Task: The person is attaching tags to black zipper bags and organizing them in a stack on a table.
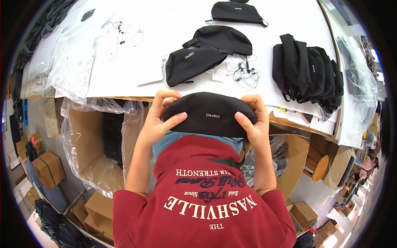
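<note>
Between my hands, just off the table's front edge, is a black fabric pouch point(206, 105) with a small pale print on its face. My left hand point(159, 118) grips its left end, thumb on the front and fingers behind. The right end is held the same way by my right hand point(254, 120). Two more black pouches lie overlapping on the table ahead: a nearer one point(190, 64) with a print and a farther one point(223, 39) with an orange-brown tab. Beside them are white tags point(218, 75) and a tangle of thin black tag cords point(247, 76).
The white table point(157, 25) carries another pouch point(237, 13) at the back and a row of stacked pouches point(310, 70) at right. Clear plastic point(74, 62) and loose cords point(122, 35) lie at left. Below stand an open carton point(87, 136) and a wooden stool point(318, 165).
</note>
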Available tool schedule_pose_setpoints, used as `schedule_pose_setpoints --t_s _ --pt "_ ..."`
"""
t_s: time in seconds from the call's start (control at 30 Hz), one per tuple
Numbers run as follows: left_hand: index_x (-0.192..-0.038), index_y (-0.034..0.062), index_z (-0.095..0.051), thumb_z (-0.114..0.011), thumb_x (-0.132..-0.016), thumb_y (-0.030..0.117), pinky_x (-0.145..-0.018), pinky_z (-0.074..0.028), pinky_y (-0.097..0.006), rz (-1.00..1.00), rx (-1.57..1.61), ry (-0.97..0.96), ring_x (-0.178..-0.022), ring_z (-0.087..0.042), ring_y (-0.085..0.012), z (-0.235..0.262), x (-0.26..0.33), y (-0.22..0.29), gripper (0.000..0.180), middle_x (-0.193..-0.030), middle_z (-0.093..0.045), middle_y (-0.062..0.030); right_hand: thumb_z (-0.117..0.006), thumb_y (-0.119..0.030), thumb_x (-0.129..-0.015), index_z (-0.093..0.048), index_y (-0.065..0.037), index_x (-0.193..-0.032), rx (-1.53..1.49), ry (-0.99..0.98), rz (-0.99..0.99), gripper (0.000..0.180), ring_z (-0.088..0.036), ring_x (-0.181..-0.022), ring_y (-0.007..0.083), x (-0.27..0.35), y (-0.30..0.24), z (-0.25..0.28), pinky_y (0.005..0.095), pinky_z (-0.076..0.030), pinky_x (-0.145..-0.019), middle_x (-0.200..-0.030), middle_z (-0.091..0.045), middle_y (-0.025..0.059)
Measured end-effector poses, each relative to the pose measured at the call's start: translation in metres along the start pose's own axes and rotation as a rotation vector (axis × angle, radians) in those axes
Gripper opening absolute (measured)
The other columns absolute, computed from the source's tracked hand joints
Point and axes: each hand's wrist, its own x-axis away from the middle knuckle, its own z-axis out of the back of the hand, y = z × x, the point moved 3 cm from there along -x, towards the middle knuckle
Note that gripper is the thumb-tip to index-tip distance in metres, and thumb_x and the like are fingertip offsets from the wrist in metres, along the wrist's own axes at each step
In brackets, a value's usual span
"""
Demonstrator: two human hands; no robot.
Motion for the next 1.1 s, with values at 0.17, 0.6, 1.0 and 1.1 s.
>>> schedule_pose_setpoints --t_s 0.17,0.6,1.0,1.1 --pt "-0.117 0.0059 -0.055 -0.067 -0.085 0.007 -0.085 -0.041 -0.026 -0.135 -0.014 0.038 -0.098 -0.054 -0.0138 -0.007 0.001 0.005 0.035 -0.100 -0.060 -0.0064 -0.068 -0.009 -0.079 -0.063 -0.002 -0.106 -0.131 -0.058 -0.006 0.028 -0.054 -0.085 0.0119 0.000 -0.003 -0.003 0.0255 -0.043 -0.080 -0.089 -0.059 0.0040" --pt "-0.092 0.0031 -0.061 -0.060 -0.089 0.033 -0.083 -0.036 -0.028 -0.306 -0.156 0.028 -0.091 -0.046 -0.0176 -0.008 0.003 0.009 0.030 -0.095 -0.049 -0.0089 -0.074 -0.022 -0.056 -0.070 -0.005 -0.080 0.164 -0.087 0.312 0.029 -0.036 -0.072 0.0157 -0.004 -0.010 0.003 0.0267 -0.028 -0.065 -0.076 -0.035 0.0013" --pt "-0.101 0.0009 -0.056 -0.050 -0.092 0.044 -0.089 -0.034 -0.030 -0.229 -0.257 0.077 -0.100 -0.046 -0.0194 -0.011 0.003 0.009 0.044 -0.112 -0.044 -0.0116 -0.075 -0.015 -0.068 -0.073 -0.015 -0.104 0.415 -0.213 0.243 0.036 -0.051 -0.068 0.0185 -0.002 -0.025 0.016 0.0284 -0.042 -0.063 -0.076 -0.050 0.0045" --pt "-0.114 -0.0001 -0.053 -0.051 -0.092 0.041 -0.089 -0.039 -0.030 -0.217 -0.218 0.054 -0.102 -0.049 -0.0184 -0.015 -0.004 0.005 0.046 -0.121 -0.041 -0.0122 -0.072 -0.009 -0.066 -0.074 -0.013 -0.100 0.448 -0.068 0.207 0.034 -0.051 -0.066 0.0165 -0.005 -0.033 0.039 0.0274 -0.041 -0.061 -0.072 -0.051 0.0044"
